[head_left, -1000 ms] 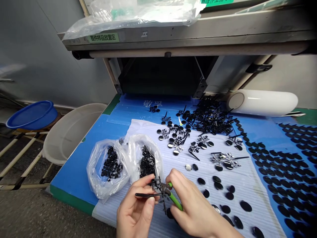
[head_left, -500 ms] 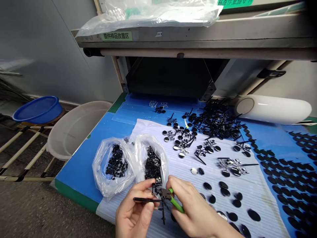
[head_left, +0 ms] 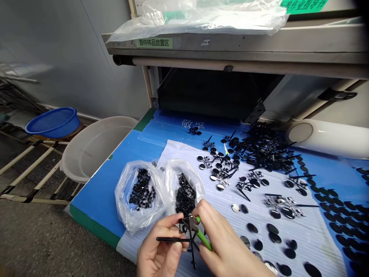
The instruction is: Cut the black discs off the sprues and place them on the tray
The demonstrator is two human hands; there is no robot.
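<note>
One sprue is being gripped by left hand | cutters by right hand | beyond, seemingly: bagged pieces done, piled sprues uncut

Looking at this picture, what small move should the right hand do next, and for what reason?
Probably a gentle squeeze of the green-handled pliers: the right hand holds their jaws at the black plastic frame, and the left hand is gripping that frame.
</note>
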